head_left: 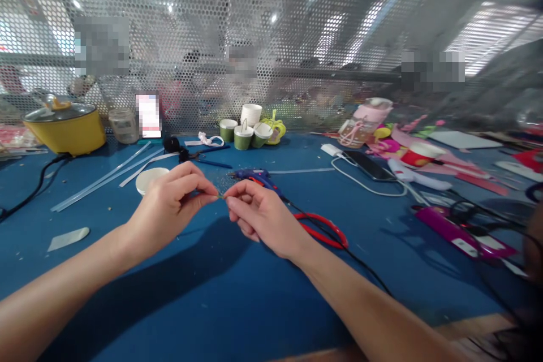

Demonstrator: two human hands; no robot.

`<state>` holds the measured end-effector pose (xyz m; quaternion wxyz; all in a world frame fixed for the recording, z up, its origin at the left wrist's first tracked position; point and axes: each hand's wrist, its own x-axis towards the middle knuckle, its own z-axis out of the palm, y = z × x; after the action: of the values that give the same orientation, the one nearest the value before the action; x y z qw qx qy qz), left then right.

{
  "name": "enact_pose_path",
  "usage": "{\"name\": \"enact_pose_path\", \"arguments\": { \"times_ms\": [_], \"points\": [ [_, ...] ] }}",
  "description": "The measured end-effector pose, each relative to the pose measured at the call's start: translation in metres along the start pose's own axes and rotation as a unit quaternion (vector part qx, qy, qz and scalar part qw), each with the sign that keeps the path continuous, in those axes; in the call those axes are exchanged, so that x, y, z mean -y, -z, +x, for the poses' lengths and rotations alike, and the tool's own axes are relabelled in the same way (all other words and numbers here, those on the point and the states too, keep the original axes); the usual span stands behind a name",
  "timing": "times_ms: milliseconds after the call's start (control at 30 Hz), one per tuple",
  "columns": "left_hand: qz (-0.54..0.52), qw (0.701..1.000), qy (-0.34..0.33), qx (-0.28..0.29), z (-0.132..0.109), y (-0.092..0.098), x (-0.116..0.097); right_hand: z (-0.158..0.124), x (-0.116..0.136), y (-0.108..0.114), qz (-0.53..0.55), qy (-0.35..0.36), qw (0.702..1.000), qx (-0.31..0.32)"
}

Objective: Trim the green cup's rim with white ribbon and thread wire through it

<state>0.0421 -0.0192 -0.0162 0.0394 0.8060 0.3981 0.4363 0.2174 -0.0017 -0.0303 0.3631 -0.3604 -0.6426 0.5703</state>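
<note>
My left hand [172, 203] and my right hand [265, 212] meet above the blue tabletop, both closed in a pinch. Between their fingertips is a tiny yellow-green piece [220, 196], too small to name; each hand seems to grip one end of it. Just behind my right hand lies a blue glue gun [252, 174], its black cord running to the lower right. A red loop-shaped handle [326, 232] shows beside my right wrist. Partly covered by my left hand is a white round disc [148, 180].
Clear glue sticks [102, 181] lie on the left, near a yellow electric pot [70, 130]. Several small green-and-white cups [244, 138] stand at the back by a perforated metal screen [203, 45]. A phone [369, 165], cables and a purple power strip [462, 232] occupy the right.
</note>
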Motion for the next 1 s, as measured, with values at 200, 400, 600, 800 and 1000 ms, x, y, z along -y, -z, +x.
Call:
{"name": "enact_pose_path", "arguments": {
  "times_ms": [200, 400, 600, 800, 1000],
  "points": [
    [0.006, 1.000, -0.001, 0.004, -0.0005, -0.0009, 0.0004, 0.0009, -0.0019, -0.0005, 0.001, 0.002, 1.000, 0.008],
    [0.005, 1.000, 0.004, 0.010, -0.0003, -0.0016, 0.0006, -0.0002, -0.0027, -0.0008, -0.007, 0.008, 1.000, -0.002],
    [0.008, 1.000, -0.007, 0.016, -0.0010, -0.0023, 0.0005, 0.0002, -0.0046, -0.0001, -0.017, 0.007, 1.000, 0.008],
    [0.029, 0.999, -0.011, 0.033, -0.0009, -0.0021, -0.0002, -0.0002, -0.0059, -0.0005, -0.014, 0.010, 1.000, 0.017],
    [0.046, 0.998, -0.017, 0.045, -0.0005, -0.0005, 0.0000, 0.0001, -0.0048, -0.0032, 0.028, -0.006, 1.000, 0.005]
  ]
}}
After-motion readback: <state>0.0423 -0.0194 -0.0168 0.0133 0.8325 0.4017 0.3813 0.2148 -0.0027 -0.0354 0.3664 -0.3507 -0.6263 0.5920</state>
